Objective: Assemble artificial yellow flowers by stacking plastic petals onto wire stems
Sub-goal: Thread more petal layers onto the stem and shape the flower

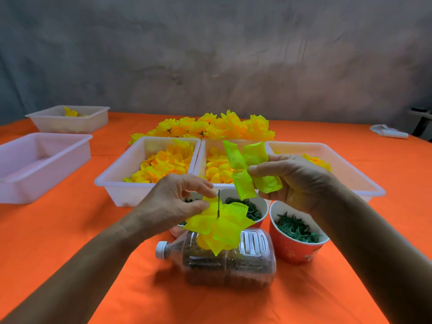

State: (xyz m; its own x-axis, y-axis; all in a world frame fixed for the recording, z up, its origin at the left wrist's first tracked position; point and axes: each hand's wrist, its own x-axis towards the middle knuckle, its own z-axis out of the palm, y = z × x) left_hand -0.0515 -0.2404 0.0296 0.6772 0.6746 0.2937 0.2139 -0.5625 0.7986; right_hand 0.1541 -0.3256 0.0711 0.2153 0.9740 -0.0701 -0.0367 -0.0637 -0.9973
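Nearest the person lies a clear plastic bottle (224, 263) on its side, white cap to the left, filled with brown material; take it as the landmark. Directly above it the left hand (173, 204) pinches the edge of a stack of lime-yellow plastic petals (219, 225) already threaded on a thin dark wire stem (218, 203), whose bare tip stands upright out of the stack's middle. Above and to the right of the bottle, the right hand (297, 181) holds a loose four-lobed lime-yellow petal piece (247, 169) between thumb and fingers, its lobes curled.

The coming move looks to turn on this: the loose piece hangs up and right of the stem tip, near but apart, so its centre must travel down and left onto the upright wire. The right hand is the nearer one.

Just beyond the bottle stand two orange paper cups (297, 244) of green parts; farther, white plastic trays (145, 164) of yellow petals, then a heap of finished yellow flowers (210, 127).
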